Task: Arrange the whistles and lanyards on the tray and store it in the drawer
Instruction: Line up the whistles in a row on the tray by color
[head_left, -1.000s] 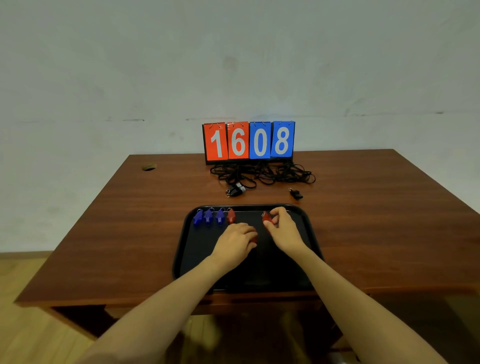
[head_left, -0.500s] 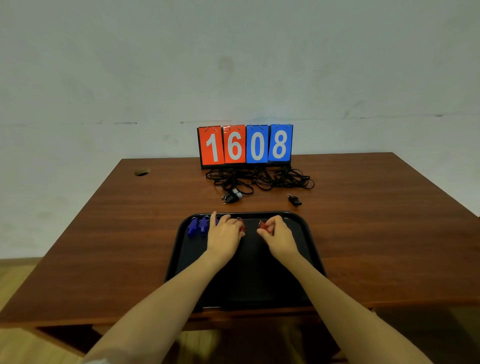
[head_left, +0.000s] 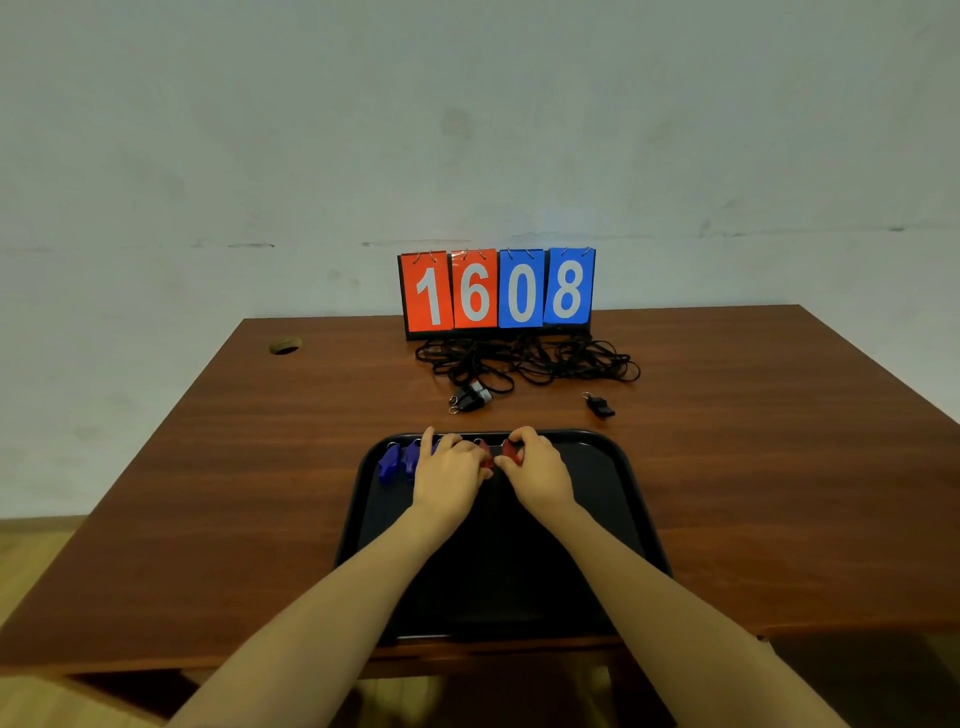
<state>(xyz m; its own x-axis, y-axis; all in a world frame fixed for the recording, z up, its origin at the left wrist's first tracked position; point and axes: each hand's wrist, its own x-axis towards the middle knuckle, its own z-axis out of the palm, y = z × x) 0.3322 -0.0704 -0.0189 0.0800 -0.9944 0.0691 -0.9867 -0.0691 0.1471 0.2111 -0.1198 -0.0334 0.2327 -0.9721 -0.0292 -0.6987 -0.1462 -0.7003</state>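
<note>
A black tray (head_left: 618, 483) lies on the wooden table near its front edge. Two blue whistles (head_left: 399, 460) sit in a row at the tray's far left corner. My left hand (head_left: 451, 473) rests over the row beside them, its fingers on a red whistle (head_left: 484, 453); it hides more of the row. My right hand (head_left: 537, 470) pinches another red whistle (head_left: 511, 453) just to the right. A tangle of black lanyards (head_left: 524, 361) lies behind the tray, with black whistles (head_left: 470, 399) and a lone black whistle (head_left: 600, 405) on the bare table.
A flip scoreboard (head_left: 496, 291) reading 1608 stands at the table's back against the wall. A round cable hole (head_left: 284, 345) is at the back left. Bare wood lies left and right of the tray.
Both hands moved from the tray's middle to its far edge. The right hand brought its red whistle in toward the row, and the left hand now covers the row's right part.
</note>
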